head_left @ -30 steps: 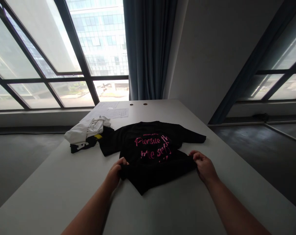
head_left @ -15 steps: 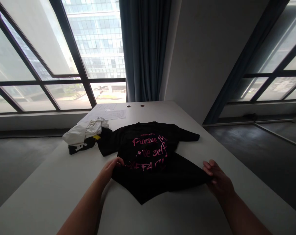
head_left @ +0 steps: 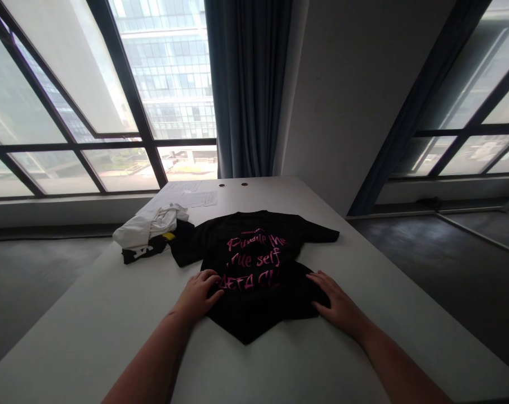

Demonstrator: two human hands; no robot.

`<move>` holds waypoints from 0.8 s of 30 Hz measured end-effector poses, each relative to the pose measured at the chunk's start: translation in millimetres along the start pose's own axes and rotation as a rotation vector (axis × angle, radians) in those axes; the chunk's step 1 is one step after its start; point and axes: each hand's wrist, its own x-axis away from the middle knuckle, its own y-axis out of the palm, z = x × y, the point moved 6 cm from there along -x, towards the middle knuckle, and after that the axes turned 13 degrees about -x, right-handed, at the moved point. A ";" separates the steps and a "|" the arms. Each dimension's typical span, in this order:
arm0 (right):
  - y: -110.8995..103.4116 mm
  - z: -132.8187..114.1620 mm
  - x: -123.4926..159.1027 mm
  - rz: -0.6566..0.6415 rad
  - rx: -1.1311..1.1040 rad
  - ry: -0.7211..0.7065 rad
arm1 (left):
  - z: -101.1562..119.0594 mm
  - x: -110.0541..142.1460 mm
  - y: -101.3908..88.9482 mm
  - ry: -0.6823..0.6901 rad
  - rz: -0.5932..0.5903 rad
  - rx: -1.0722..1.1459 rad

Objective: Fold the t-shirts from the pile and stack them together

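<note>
A black T-shirt (head_left: 254, 264) with pink lettering lies face up on the white table (head_left: 313, 348), its bottom part bunched toward me. My left hand (head_left: 198, 294) rests flat on the shirt's lower left edge with the fingers stretched out. On the lower right edge of the shirt lies my right hand (head_left: 336, 303), fingers spread and pressing on the fabric. Neither hand holds anything.
A pile of white and black clothes (head_left: 147, 233) lies at the table's left edge, touching the shirt's sleeve. Sheets of paper (head_left: 195, 196) lie at the far end near two cable holes. Windows and a blue curtain (head_left: 246, 84) stand behind; the floor drops off on both sides.
Both hands let go of the shirt's hem, which they pinched a second ago. The right hand swung out right, then came back in; both hands now lie flat on the fabric.
</note>
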 end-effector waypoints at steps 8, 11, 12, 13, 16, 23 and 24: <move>-6.6 3.7 -7.9 0.080 -0.065 -0.018 | -3.4 0.2 6.6 0.034 0.036 0.019; -12.5 -3.3 -3.8 0.094 -0.129 0.004 | -4.7 -0.6 6.7 0.012 0.083 0.041; -16.0 -5.4 -2.2 0.117 -0.142 0.020 | -4.4 -1.2 5.6 0.007 0.097 0.042; -20.1 -7.8 -0.6 0.143 -0.150 0.033 | -3.3 -1.8 3.7 0.010 0.112 0.039; -34.9 -18.6 3.4 0.194 -0.138 0.042 | 6.3 -2.0 -5.9 0.070 0.147 0.007; -85.2 -68.0 2.5 0.151 0.055 -0.073 | 44.3 12.0 -5.7 0.318 -0.112 0.106; -91.6 -73.9 1.1 0.117 0.082 -0.083 | 46.5 14.2 -5.0 0.324 -0.146 0.146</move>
